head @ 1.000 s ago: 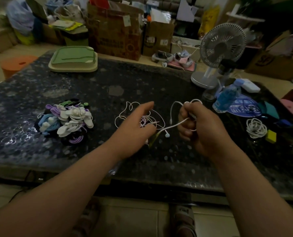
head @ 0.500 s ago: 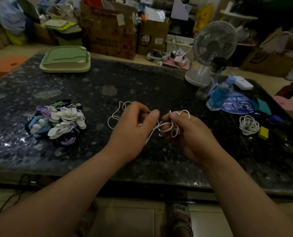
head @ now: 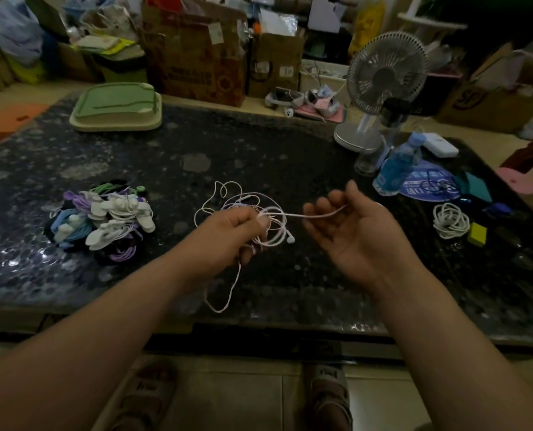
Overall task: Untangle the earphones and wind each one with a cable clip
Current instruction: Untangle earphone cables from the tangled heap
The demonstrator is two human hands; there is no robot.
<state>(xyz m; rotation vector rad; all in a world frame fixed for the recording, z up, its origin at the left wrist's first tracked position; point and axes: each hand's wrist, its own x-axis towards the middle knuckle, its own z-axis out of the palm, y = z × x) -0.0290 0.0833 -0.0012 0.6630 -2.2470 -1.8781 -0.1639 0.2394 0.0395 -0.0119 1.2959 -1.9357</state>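
Observation:
A tangle of thin white earphone cable [head: 243, 200] lies on the dark stone table [head: 165, 169] in the middle. My left hand [head: 227, 231] pinches a bunch of its loops, and one loop hangs down to the table's front edge. A taut strand runs right from there to my right hand [head: 355, 225], which is palm up with loosely bent fingers; the strand ends between thumb and forefinger. An earbud [head: 291, 240] dangles between the hands. A pile of coloured cable clips and wound earphones [head: 103, 222] sits at the left.
A coiled white cable [head: 450, 219] and a yellow block [head: 477, 234] lie at the right. A blue bottle [head: 397, 164], a desk fan [head: 383, 79] and a blue printed disc [head: 426, 186] stand behind them. A green tray [head: 116, 107] sits far left. Boxes crowd the floor beyond.
My hands were together at the tangle; now my right hand has moved right and opened palm up, drawing one strand taut. My left hand keeps hold of the bunch.

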